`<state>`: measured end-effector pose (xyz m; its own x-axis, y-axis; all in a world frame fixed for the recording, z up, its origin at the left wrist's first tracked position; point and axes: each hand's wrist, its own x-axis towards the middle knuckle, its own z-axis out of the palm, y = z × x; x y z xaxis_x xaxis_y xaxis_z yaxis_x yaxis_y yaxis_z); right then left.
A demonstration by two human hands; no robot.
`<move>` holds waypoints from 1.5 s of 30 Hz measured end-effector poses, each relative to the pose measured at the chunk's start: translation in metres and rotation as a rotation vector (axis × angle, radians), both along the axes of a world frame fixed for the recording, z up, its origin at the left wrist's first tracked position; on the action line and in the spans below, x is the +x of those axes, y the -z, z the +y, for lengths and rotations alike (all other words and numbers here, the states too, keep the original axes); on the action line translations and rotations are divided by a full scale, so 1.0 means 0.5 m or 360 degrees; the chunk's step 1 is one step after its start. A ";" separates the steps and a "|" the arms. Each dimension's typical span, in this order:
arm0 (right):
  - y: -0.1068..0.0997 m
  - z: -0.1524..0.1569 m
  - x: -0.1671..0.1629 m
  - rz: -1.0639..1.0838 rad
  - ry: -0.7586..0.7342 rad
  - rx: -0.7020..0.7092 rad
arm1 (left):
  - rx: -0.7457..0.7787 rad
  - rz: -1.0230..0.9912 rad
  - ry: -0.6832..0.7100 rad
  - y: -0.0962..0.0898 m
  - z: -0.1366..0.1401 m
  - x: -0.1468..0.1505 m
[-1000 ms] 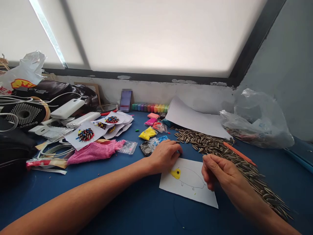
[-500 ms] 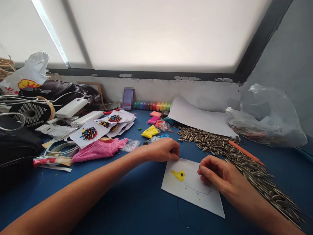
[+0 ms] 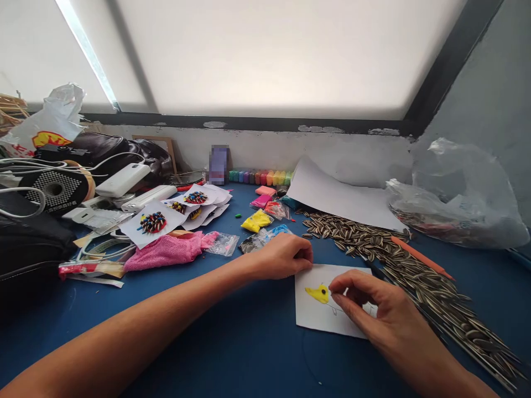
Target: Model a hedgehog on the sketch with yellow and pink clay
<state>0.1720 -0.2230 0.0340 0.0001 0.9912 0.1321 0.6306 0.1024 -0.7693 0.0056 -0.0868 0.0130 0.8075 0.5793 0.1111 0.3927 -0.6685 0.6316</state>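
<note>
A small white sheet of paper (image 3: 309, 320) lies on the blue table in front of me. It carries a pencil outline with little legs and a flat yellow clay head (image 3: 316, 294) with a black eye. My left hand (image 3: 286, 257) is closed at the sheet's upper left corner, gripping its edge. Over the drawing, just right of the yellow head, my right hand (image 3: 369, 301) pinches thumb and forefinger together. What it holds, if anything, is too small to make out. That hand covers much of the outline.
Striped sunflower seeds (image 3: 415, 271) spread along the right, with an orange stick (image 3: 421, 258) on them. Behind lie a yellow clay packet (image 3: 256, 221) and a large white sheet (image 3: 344, 199). Finished seed pictures (image 3: 151, 224) and a pink cloth (image 3: 170, 251) lie left.
The small sheet has turned and shifted right, with my left hand moving slightly right at its corner. My right hand has come closer to the yellow head, its fingers still pinched.
</note>
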 end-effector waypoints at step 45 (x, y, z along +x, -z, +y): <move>0.056 0.027 -0.024 -0.0462 -0.0164 0.0626 | 0.0500 -0.0262 0.0133 0.042 -0.002 0.014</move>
